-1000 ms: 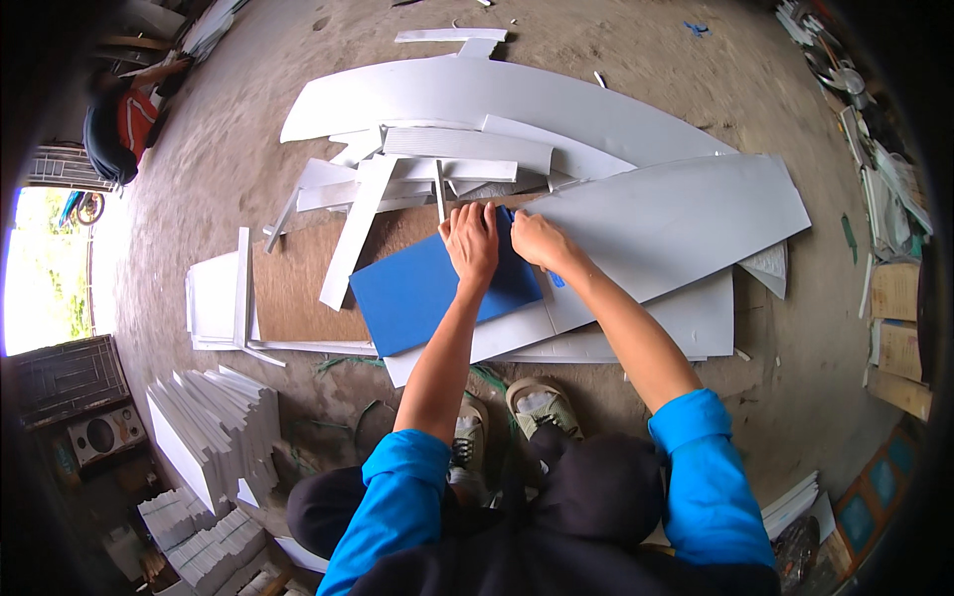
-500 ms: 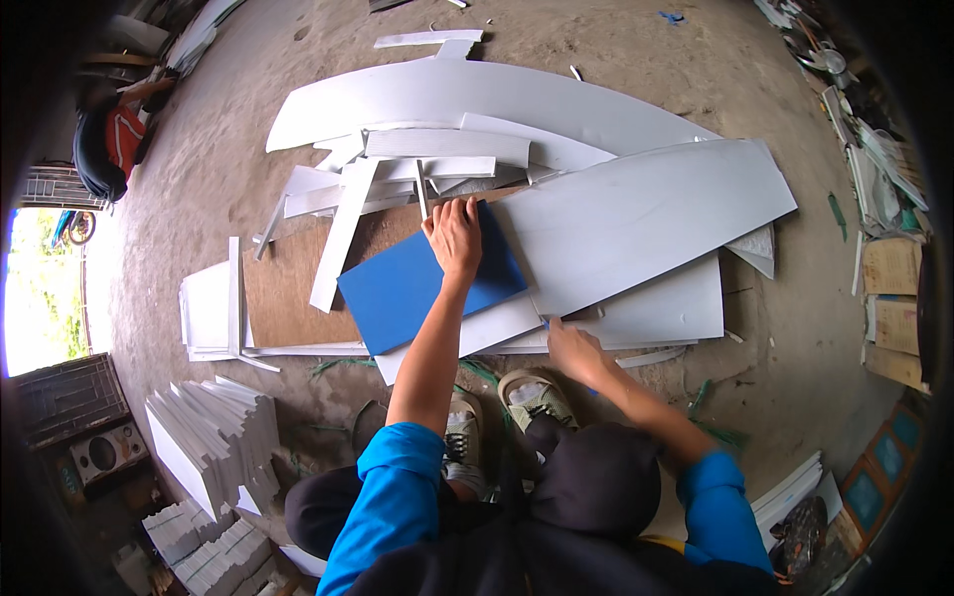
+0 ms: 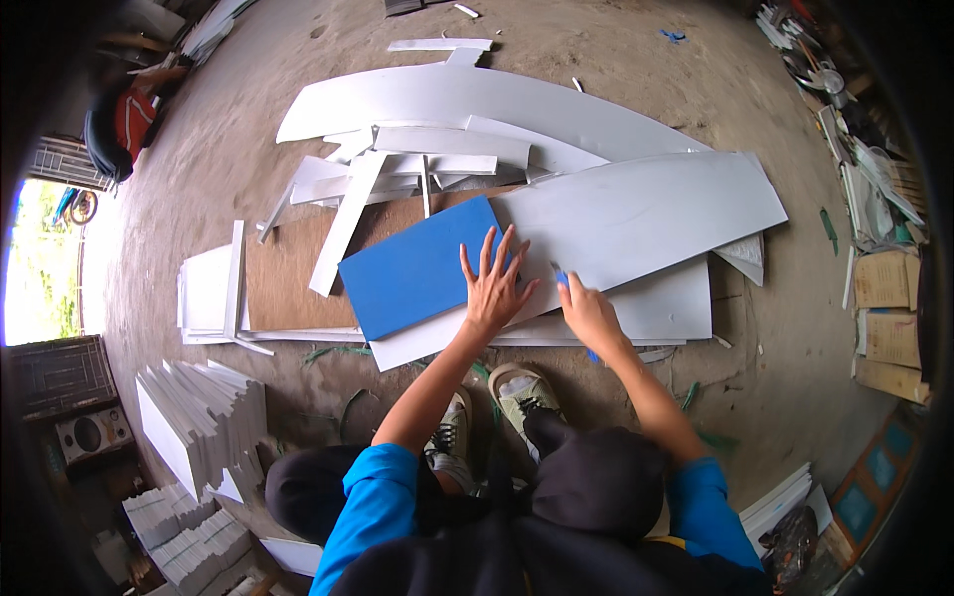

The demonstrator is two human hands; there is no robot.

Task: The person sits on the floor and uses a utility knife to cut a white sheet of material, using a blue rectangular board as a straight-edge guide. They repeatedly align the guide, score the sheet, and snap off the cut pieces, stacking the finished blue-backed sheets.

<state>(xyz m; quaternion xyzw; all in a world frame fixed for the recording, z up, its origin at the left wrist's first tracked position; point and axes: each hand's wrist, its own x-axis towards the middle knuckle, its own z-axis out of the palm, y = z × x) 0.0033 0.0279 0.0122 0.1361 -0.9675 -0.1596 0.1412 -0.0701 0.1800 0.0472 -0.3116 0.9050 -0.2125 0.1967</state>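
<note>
Spreading fingers wide, left hand (image 3: 494, 298) lies over right end of blue board (image 3: 407, 268) in head view; board rests on white sheet (image 3: 646, 219), overlapping brown panel (image 3: 288, 273). Right hand (image 3: 593, 316), fingers curled, grips blue tool (image 3: 561, 279), mostly hidden; whether tip touches sheet, cannot tell. Print on cardboard boxes (image 3: 887, 338) at right too small to read. Co-worker (image 3: 121, 129), upper left, dim near dark rim, hard to make out.

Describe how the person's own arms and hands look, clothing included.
The left sleeve and right sleeve are bright blue and plain, with the left cuff seemingly folded back. Both forearms are bare below them. The left hand and right hand wear no gloves.
</note>
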